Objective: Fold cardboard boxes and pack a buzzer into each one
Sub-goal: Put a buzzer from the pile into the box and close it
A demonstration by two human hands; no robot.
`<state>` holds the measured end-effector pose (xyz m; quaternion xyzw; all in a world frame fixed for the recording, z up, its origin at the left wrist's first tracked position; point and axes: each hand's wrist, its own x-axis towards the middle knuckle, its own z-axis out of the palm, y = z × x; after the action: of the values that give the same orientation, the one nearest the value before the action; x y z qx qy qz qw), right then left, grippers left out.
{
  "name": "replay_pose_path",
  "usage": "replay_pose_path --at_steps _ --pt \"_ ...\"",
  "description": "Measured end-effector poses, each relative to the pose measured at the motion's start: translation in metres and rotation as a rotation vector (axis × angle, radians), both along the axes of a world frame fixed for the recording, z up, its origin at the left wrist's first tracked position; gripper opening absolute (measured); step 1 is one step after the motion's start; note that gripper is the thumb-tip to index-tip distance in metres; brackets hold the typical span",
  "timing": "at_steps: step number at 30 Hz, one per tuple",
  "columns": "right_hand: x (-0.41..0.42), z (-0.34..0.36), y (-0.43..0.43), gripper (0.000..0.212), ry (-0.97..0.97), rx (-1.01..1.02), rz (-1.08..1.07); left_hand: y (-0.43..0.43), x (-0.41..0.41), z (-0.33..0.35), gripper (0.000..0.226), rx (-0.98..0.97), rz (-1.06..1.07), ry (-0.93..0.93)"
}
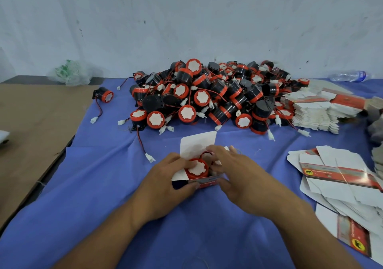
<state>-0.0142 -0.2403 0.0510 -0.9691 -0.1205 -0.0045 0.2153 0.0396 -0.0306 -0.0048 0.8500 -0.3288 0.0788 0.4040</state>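
A small cardboard box with a red printed side stands open on the blue cloth, its white lid flap raised behind it. A buzzer with a red rim and white face sits in the box, face up. My left hand grips the box's left side, thumb on the buzzer's rim. My right hand holds the box's right side, its fingers curled over the buzzer's red wire loop.
A large heap of buzzers lies behind the box. Flat unfolded boxes are stacked at right and at back right. One stray buzzer lies at left, brown cardboard beyond it. A water bottle lies by the wall.
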Motion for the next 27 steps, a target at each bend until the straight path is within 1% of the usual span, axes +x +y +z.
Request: replay_pose_path --at_steps 3,5,6,11,18,20,24,27 --pt "0.003 -0.004 -0.006 0.039 -0.118 0.183 0.03 0.0 0.001 0.0 0.042 -0.02 0.006 0.018" --pt "0.007 -0.006 -0.014 0.033 -0.198 0.215 -0.001 0.0 0.001 0.0 0.042 -0.013 0.003 0.023" --pt "0.009 -0.007 -0.018 0.033 -0.204 0.213 -0.036 0.0 0.001 0.0 0.041 -0.011 0.003 0.025" --pt "0.016 -0.015 -0.021 0.035 -0.078 0.185 -0.151 0.001 0.0 0.0 0.042 -0.005 -0.041 0.033" --pt "0.023 -0.02 -0.009 0.027 0.006 0.428 -0.257 0.001 -0.001 0.002 0.041 -0.021 -0.057 0.04" --pt "0.023 -0.02 -0.004 0.027 0.003 0.447 -0.244 0.001 -0.001 0.002 0.041 -0.019 -0.061 0.042" --pt "0.025 -0.016 -0.003 0.015 0.01 0.421 -0.174 0.001 -0.002 0.001 0.042 -0.008 -0.066 0.035" --pt "0.025 -0.016 -0.003 0.02 0.019 0.471 -0.227 0.0 -0.003 0.001 0.043 -0.001 -0.08 0.024"
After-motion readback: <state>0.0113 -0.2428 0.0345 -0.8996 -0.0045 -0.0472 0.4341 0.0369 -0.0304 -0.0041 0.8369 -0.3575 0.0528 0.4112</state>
